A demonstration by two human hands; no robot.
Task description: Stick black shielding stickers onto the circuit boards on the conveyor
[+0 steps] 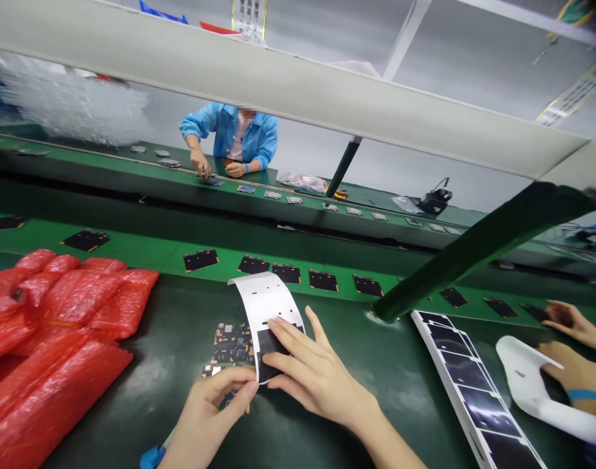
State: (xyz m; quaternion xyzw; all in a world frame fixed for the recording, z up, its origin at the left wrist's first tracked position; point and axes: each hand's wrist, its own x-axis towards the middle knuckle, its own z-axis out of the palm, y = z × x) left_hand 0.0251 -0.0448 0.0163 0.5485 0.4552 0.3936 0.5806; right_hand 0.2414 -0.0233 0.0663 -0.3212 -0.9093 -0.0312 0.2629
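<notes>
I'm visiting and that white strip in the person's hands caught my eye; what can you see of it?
The white strip looks like thin, flexible, glossy paper, with small black marks and a larger black patch at its near end. It bends in a curve, its far end pointing away from the person. The left hand pinches its near left corner; the right hand's fingers lie over the patch, partly hiding it.

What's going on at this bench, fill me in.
A person is working on a white sheet with dark patches: the left hand pinches its near edge, while the right hand lays its fingers on a dark patch. The sheet bows up beside circuit boards on the table. A stack of similar sheets lies to the right, red wrapped packs to the left. Across the way, a co-worker in blue handles something.
</notes>
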